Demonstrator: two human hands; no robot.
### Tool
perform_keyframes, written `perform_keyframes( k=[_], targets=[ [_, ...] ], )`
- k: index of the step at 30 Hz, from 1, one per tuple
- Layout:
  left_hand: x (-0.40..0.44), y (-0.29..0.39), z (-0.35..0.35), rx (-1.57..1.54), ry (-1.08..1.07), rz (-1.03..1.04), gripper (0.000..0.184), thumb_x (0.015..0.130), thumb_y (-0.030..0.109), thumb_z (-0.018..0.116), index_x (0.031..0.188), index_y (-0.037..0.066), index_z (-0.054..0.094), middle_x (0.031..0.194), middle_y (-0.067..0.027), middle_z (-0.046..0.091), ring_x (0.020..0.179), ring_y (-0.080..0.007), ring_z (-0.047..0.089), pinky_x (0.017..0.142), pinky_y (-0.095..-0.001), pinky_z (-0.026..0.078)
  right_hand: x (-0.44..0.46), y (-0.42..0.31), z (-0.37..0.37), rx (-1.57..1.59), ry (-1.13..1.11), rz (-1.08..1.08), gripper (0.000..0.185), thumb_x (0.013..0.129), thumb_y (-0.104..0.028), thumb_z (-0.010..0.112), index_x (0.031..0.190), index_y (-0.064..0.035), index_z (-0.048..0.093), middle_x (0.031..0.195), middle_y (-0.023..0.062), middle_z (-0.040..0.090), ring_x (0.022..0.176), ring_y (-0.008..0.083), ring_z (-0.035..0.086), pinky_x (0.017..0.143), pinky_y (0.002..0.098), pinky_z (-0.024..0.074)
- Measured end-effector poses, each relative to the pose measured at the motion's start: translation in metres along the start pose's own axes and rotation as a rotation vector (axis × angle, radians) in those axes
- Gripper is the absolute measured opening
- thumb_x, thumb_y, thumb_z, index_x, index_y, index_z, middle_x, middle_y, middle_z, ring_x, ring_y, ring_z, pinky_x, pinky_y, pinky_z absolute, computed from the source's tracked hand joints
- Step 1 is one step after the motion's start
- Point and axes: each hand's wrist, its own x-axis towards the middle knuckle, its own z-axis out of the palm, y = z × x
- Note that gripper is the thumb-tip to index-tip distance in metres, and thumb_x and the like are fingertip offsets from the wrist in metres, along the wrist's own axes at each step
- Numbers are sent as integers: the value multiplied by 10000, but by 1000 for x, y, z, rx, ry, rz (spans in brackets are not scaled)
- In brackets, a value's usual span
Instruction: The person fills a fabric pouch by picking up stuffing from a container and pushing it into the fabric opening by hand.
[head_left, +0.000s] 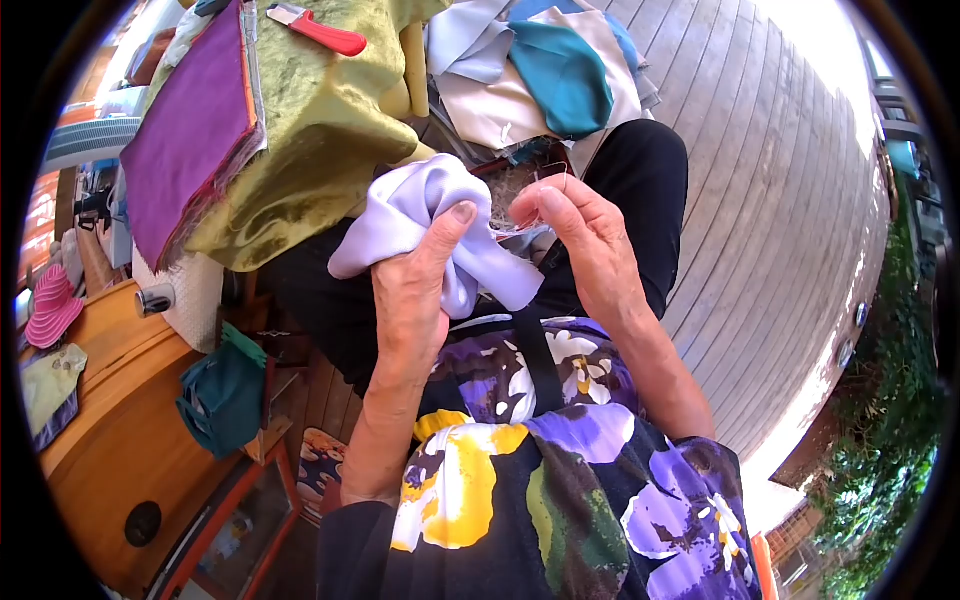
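Note:
My left hand (412, 290) is closed around a bunched piece of lavender satin fabric (435, 215), its thumb pressed on the folds. One loose corner of the fabric hangs down toward my lap. Just to the right, my right hand (585, 225) pinches thumb and fingertips together. A fine thread (567, 175) curves up from those fingertips; whether a needle is there too is too small to tell. Below the pinch, a thin strand or fabric edge runs toward the lavender cloth.
At the upper left, olive velvet (310, 150) drapes over a surface, with purple fabric (190, 130) and a red-handled cutter (325, 32) on it. Folded teal cloth (565, 80) lies ahead among pale pieces. Wooden decking (760, 170) extends right. A teal bag (222, 395) stands lower left.

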Motion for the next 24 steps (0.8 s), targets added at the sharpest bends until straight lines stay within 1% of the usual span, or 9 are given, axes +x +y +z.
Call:
perform_keyframes(
  k=[1,2,5,6,9,12,16,18,24],
  targets=[
    [0,0,0,1,-1,-1,449,808,74,730,1199,15,516,1074,-55,579,964,-122,566,871,-259,449,0,-1,4,-128,-52,24,239,912,-255,618,944,-18,633,873,14,636,821,77,564,754,230,453],
    [-1,-1,0,-15,-8,-18,451,809,76,731,1199,15,514,1076,-55,578,969,-122,564,869,-257,449,0,8,3,-250,-43,12,213,878,-224,656,919,-15,645,823,11,637,778,67,558,716,231,460],
    [0,-2,-2,-23,-3,-36,450,808,74,731,1197,14,512,1078,-55,578,969,-121,566,861,-255,453,0,6,7,-327,-78,33,187,843,-185,686,901,-12,645,790,9,631,741,68,557,683,236,466],
    [0,-2,-3,-17,6,-39,448,808,70,729,1196,14,513,1078,-56,580,965,-121,569,854,-254,458,0,3,9,-307,-69,63,171,830,-160,691,897,-10,643,780,1,629,711,67,547,664,238,464],
    [-4,5,-2,-24,-54,-99,445,805,60,726,1193,12,515,1067,-58,587,952,-125,580,837,-258,471,-1,5,8,-252,-60,110,165,830,-158,690,885,-11,639,782,-5,621,724,61,537,675,233,458],
    [-5,9,-3,11,-108,-143,433,803,44,718,1183,11,514,1056,-61,590,939,-132,589,831,-267,480,-2,3,8,-248,-59,76,162,824,-156,694,867,-13,632,780,-15,607,740,51,528,688,222,451],
    [-5,7,-5,-13,-99,-157,415,800,34,712,1164,15,516,1040,-62,590,933,-138,592,826,-273,486,-4,3,4,-242,-84,100,138,832,-141,689,866,-25,623,787,-29,597,756,38,524,693,204,441],
    [-6,8,-3,-59,-81,-180,401,798,28,707,1150,19,516,1030,-61,589,922,-139,591,830,-275,485,-6,-4,5,-63,-82,173,112,845,-123,680,880,-38,616,801,-39,598,754,29,523,683,193,436],
    [-5,7,-5,-71,-85,-160,405,802,28,704,1157,24,510,1037,-61,586,928,-135,587,836,-280,483,-4,-4,1,-33,-78,178,112,856,-120,675,886,-36,607,810,-45,585,752,24,523,680,187,438]
  ],
)
